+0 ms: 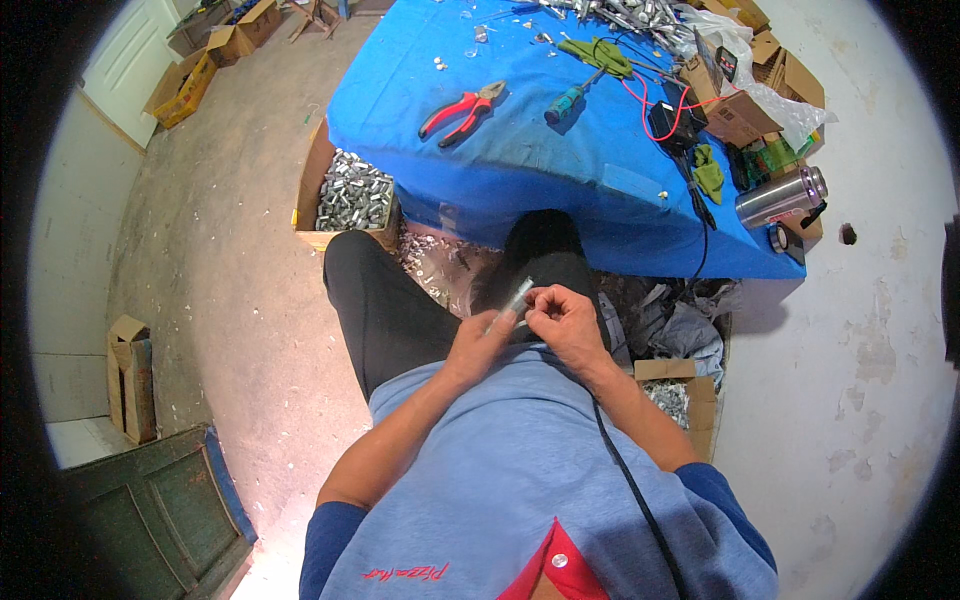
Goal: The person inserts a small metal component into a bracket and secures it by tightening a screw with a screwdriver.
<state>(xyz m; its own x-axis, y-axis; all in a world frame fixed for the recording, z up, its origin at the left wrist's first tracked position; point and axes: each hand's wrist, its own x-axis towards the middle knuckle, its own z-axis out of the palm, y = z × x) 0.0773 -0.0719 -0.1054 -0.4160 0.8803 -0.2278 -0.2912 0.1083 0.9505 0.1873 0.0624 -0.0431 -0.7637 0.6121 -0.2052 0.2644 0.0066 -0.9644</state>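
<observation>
Above my lap, my left hand is closed around a small, silvery, tube-like metal piece, which sticks up past the fingers at a tilt. The left hand is slightly blurred. Right beside it, my right hand has its fingertips pinched together, close to the metal piece. What lies between those fingertips is too small or hidden to make out. On the blue-covered table ahead lie red-handled pliers and a teal-handled screwdriver.
A cardboard box of small silvery metal parts stands left of my knees. Metal parts are heaped at the table's far side. A steel flask, black adapter and cables lie at the right. Another box sits by my right side.
</observation>
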